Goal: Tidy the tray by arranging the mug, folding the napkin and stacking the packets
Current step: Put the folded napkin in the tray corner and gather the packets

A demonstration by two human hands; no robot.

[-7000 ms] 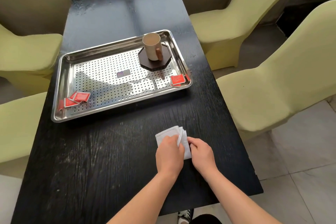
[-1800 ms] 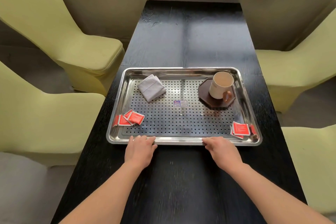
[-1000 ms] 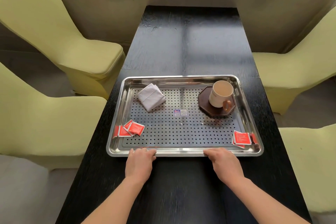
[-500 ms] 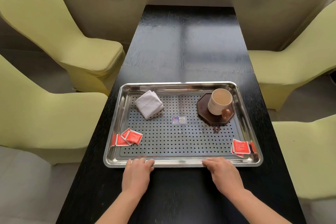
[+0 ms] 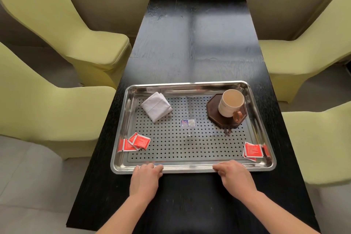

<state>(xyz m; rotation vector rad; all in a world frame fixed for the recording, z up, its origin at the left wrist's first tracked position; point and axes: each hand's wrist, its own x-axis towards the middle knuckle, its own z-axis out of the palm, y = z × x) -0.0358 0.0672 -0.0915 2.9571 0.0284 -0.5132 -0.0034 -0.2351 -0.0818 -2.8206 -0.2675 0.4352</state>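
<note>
A perforated steel tray (image 5: pixel 191 86) lies across the black table (image 5: pixel 191 43). A folded white napkin (image 5: pixel 156 106) rests in its far left corner. At the far right, a cream mug (image 5: pixel 230 103) with a brown handle stands upright on a dark octagonal coaster (image 5: pixel 214 118). Red packets lie in two loose piles, one near left (image 5: pixel 135 142) and one near right (image 5: pixel 253 151). My left hand (image 5: pixel 145 178) and my right hand (image 5: pixel 234 176) both grip the tray's near rim, fingers curled over the edge.
Yellow-green covered chairs stand on both sides of the table, two at the left (image 5: pixel 57 43) and two at the right (image 5: pixel 313 43). A small label sticker (image 5: pixel 188 122) sits in the tray's middle. A wall runs behind the table's far end.
The napkin, folded on the table seven seconds ago, now lies in the tray. Both hands have stayed on the near rim while the tray has come closer to me over the last second.
</note>
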